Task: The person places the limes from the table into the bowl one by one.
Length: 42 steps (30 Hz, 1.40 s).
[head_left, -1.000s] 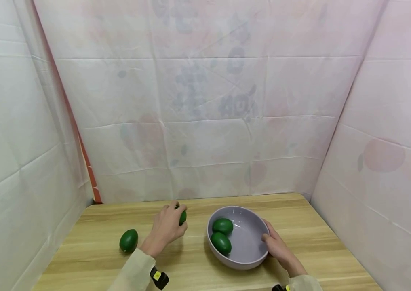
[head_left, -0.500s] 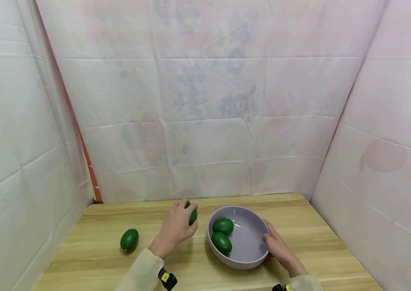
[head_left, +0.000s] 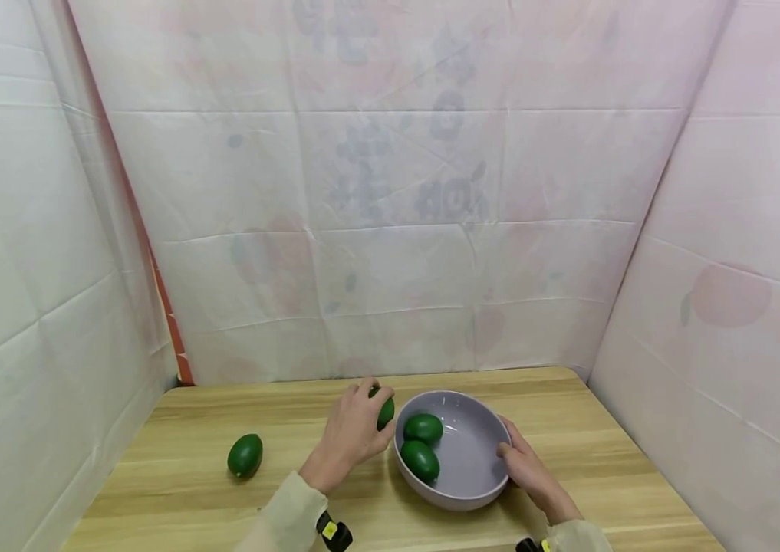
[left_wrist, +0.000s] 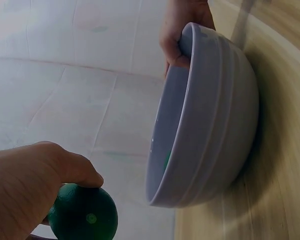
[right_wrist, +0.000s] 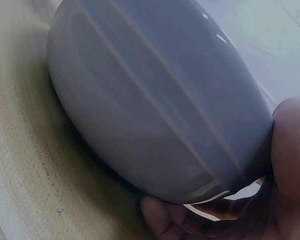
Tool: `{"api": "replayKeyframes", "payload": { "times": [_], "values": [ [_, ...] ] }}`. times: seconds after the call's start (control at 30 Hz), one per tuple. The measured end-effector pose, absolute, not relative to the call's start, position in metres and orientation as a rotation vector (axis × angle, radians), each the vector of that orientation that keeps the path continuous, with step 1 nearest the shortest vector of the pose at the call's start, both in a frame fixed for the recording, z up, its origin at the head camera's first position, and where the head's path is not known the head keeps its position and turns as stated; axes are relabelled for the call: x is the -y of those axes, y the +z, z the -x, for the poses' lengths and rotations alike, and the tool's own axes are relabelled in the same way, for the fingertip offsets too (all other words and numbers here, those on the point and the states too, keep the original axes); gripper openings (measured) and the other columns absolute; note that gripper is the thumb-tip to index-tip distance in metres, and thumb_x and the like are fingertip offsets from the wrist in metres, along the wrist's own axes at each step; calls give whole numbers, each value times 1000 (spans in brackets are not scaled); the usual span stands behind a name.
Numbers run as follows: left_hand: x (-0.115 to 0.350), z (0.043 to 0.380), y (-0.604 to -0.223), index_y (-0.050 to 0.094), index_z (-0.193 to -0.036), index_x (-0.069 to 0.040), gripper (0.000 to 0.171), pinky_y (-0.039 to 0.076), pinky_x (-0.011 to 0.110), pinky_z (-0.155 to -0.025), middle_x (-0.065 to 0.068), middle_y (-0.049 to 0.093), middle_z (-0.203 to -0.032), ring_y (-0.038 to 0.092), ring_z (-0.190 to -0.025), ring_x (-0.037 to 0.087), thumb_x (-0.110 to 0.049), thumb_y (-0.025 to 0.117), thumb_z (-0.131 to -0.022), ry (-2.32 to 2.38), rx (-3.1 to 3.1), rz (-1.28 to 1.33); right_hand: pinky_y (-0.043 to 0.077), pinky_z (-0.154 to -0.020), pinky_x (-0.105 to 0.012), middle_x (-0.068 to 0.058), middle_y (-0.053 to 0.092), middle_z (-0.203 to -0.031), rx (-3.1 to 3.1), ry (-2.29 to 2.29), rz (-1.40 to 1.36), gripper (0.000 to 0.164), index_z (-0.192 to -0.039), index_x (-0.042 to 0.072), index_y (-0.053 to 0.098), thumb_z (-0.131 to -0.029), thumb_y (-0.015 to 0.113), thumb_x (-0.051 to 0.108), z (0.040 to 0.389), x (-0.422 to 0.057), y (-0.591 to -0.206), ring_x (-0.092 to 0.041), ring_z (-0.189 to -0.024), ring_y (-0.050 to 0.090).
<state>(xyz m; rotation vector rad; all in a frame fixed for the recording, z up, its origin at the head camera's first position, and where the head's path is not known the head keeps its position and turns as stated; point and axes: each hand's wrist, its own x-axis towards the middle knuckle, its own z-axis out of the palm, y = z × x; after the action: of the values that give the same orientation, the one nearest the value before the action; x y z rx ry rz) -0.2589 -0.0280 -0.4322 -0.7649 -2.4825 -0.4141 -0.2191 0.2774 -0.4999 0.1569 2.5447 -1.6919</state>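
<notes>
My left hand [head_left: 353,429] holds a dark green lime [head_left: 386,415] from above, just left of the bowl's rim. In the left wrist view, the thumb presses on this lime [left_wrist: 85,215], clear of the lilac-grey bowl [left_wrist: 217,120]. Two more limes lie together at the left inside the bowl [head_left: 475,452]; the nearer lime [head_left: 420,461] touches the farther lime [head_left: 423,428]. My right hand [head_left: 531,471] grips the bowl's right edge, thumb over the rim and fingers under the outer wall, as the right wrist view shows. Another lime [head_left: 245,456] sits alone on the table's left part.
The light wooden table [head_left: 314,521] carries the bowl. A pale printed cloth [head_left: 390,291] hangs behind the table's far edge, and further cloth walls stand at left and right. Black straps with a yellow mark [head_left: 333,530] circle the wrists.
My left hand has carried its lime to the right, up to the bowl's left rim. My right hand, the bowl and the other limes have kept their places.
</notes>
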Motion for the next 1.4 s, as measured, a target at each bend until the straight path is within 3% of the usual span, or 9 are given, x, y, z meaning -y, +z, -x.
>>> {"api": "replayKeyframes", "payload": {
  "times": [0.4,0.87,1.23,1.4],
  "values": [
    [10,257,-428,71,-117,-21,36,51,26,-62,6,66,-115,63,-86,20,-34,77,-84,-396,2501,786,54,-96,-50,-32,20,-163,-2528,-1710,-158,65,-160,5,18,-97,32,2,221,-278,-499,-51,-140,39],
    [-13,249,-433,71,-120,-19,37,56,34,-78,6,67,-119,68,-96,23,-36,74,-87,-433,2530,852,56,-89,-46,-33,22,-162,-2515,-1728,-178,64,-160,6,21,-97,34,2,220,-277,-497,-49,-134,45],
    [-32,243,-437,71,-120,-20,35,56,35,-78,6,68,-119,67,-97,22,-33,75,-87,-502,2545,903,57,-90,-49,-34,19,-162,-2508,-1716,-189,65,-160,5,19,-97,32,2,222,-278,-497,-51,-135,44],
    [-40,242,-441,71,-117,-20,33,54,29,-73,5,68,-116,67,-94,19,-33,74,-88,-497,2536,940,57,-90,-49,-34,19,-162,-2505,-1708,-191,64,-160,6,19,-98,32,3,222,-278,-495,-51,-136,43]
  ]
}}
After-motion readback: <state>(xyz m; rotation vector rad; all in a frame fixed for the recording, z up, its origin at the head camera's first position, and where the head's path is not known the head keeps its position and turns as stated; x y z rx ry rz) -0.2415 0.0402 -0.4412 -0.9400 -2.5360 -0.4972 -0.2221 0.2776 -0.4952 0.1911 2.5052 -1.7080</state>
